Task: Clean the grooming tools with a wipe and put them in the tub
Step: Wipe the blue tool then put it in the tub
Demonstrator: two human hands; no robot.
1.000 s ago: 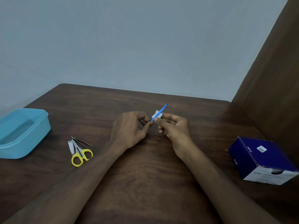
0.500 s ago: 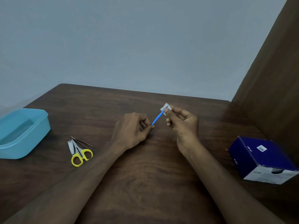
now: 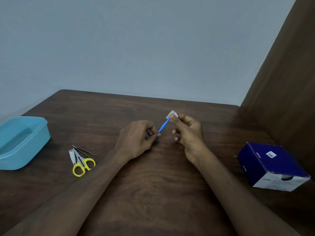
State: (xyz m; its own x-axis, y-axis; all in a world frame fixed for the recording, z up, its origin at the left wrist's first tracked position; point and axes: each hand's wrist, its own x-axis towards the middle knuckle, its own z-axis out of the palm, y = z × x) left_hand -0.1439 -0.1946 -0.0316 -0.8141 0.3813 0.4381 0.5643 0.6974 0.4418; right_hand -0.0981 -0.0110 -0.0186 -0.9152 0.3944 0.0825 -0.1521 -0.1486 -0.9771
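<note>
My left hand (image 3: 138, 138) pinches the lower end of a thin blue-handled tool (image 3: 163, 126) above the middle of the table. My right hand (image 3: 187, 132) pinches a small white wipe (image 3: 172, 114) folded round the tool's upper tip, which the wipe hides. Yellow-handled scissors (image 3: 81, 163), a silver nail clipper (image 3: 72, 156) and thin tweezers (image 3: 85, 150) lie together on the table to the left. The light blue tub (image 3: 39, 138) stands at the left edge with nothing visible inside.
A dark blue and white box (image 3: 271, 166) sits on the wooden table (image 3: 153, 193) at the right, near a brown wall panel (image 3: 289, 82). The grey wall rises behind the table's far edge.
My right hand has slid the wipe up along the blue tool from near my left fingers to its upper tip. My left hand has hardly moved.
</note>
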